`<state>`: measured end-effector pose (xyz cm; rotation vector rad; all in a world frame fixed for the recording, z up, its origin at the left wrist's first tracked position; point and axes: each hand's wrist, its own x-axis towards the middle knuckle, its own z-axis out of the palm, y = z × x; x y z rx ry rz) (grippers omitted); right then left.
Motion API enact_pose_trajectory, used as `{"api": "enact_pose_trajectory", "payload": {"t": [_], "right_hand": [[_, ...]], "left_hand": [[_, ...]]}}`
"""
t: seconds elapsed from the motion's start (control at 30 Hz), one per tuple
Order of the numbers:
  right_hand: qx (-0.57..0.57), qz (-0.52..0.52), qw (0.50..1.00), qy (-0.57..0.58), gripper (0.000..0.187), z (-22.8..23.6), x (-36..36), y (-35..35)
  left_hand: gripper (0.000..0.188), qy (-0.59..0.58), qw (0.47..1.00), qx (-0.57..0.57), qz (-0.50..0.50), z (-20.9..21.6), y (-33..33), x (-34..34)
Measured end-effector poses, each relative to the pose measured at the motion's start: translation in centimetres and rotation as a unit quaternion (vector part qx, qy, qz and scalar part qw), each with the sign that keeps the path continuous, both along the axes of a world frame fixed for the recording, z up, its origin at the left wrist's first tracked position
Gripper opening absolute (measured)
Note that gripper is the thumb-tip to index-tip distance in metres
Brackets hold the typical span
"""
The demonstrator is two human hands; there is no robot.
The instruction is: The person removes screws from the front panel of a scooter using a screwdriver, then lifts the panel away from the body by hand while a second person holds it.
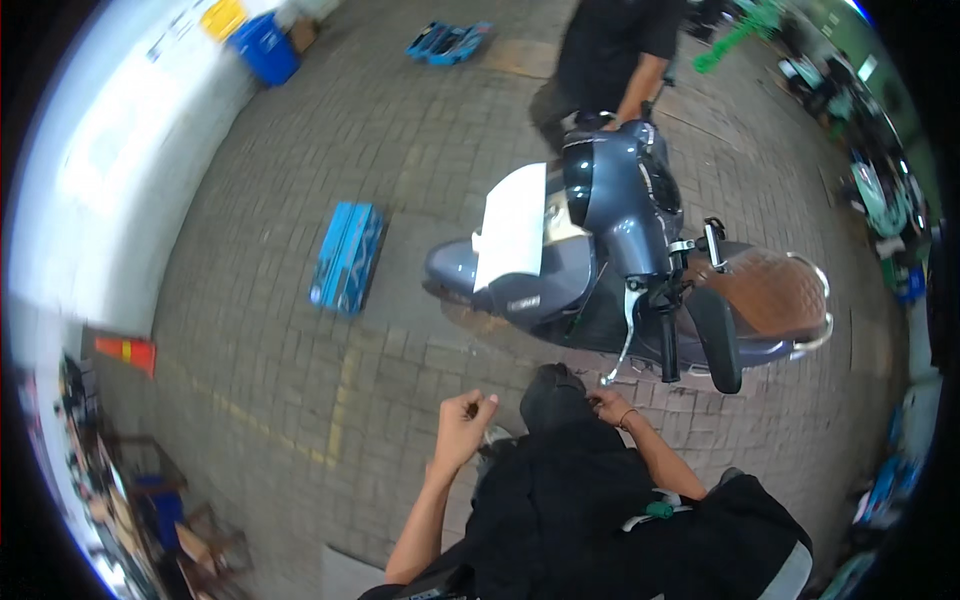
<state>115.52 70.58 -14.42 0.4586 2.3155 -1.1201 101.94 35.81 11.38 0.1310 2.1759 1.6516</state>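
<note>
In front of my left side, my left hand (pixel 465 425) is raised with its fingers curled in and the thumb against them. Whatever it may hold is too small to make out. My right hand (pixel 608 407), a thin dark band at its wrist, is beside a dark rounded shape (pixel 555 398) that looks like my own knee or shoe. Its fingertips are partly hidden there. Just beyond both hands stands a grey-blue scooter (pixel 632 200), with its brake lever (pixel 629 325) and black handlebar grip (pixel 669 345) nearest my right hand. A white sheet (pixel 513 225) lies over its front fender.
Behind the scooter a person in black (pixel 610 70) reaches toward it. A blue toolbox (pixel 345 257) rests on the brick floor, left; another, open blue case (pixel 448 42) lies farther back. An orange cone (pixel 128 353) and blue bin (pixel 263 50) stand by the white wall.
</note>
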Motion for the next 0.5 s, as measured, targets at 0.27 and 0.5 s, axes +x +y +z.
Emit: {"api": "enact_pose_trajectory", "payload": {"t": [0.27,0.5], "right_hand": [[-0.049,-0.114,0.979,0.161,0.039,11.0,-14.0,-11.0],[0.145,-0.315,0.852,0.392,0.033,17.6,-27.6,-10.0]], "left_hand": [[0.030,0.263,0.828,-0.233,-0.437,-0.9,2.6,-14.6],[0.035,0.177,0.788,-0.296,-0.510,-1.6,1.3,-24.9]]}}
